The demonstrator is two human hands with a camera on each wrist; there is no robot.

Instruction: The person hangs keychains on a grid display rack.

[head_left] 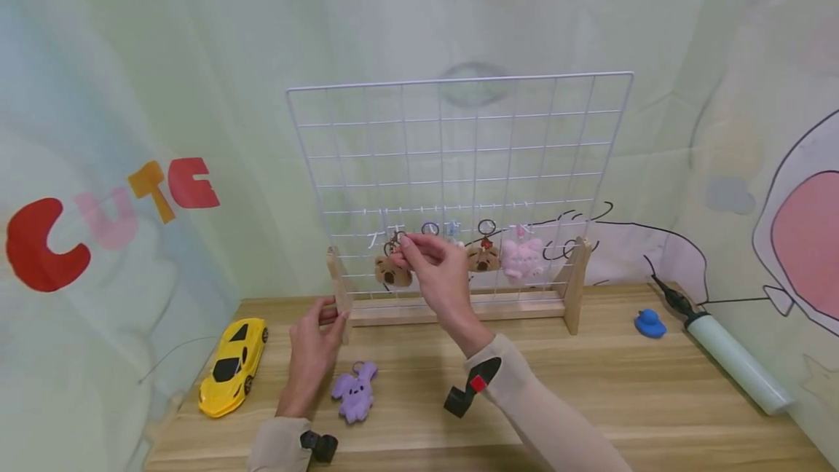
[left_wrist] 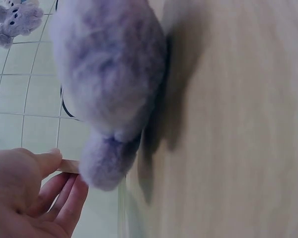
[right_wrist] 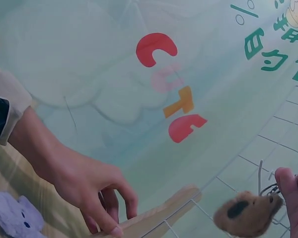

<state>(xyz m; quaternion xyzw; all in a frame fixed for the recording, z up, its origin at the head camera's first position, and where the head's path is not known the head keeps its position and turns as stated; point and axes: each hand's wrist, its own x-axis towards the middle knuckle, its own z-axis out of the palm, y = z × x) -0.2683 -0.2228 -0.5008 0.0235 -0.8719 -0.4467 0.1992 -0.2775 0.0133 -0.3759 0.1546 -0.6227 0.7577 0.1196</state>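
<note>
My right hand (head_left: 447,284) pinches the metal keyring of a brown plush keychain (head_left: 390,273) in front of a white wire grid rack (head_left: 459,81). In the right wrist view, the plush (right_wrist: 244,216) hangs beside the fingertips, near a metal hook. At the rack's left end, my left hand (head_left: 312,347) grips the wooden upright (head_left: 337,275) between thumb and fingers. Other plush keychains hang on the grid: a brown one (head_left: 483,259) and a pink one (head_left: 521,259). My right hand hides part of that row. On the table near my left wrist lies a purple plush keychain (head_left: 356,395).
A yellow toy car (head_left: 233,368) sits at the table's left edge. Toward the right are a small blue rubber duck (head_left: 650,323) and a pale hand pump (head_left: 737,359) with a black nozzle. A printed curtain (head_left: 164,79) hangs behind the wooden table (head_left: 406,399).
</note>
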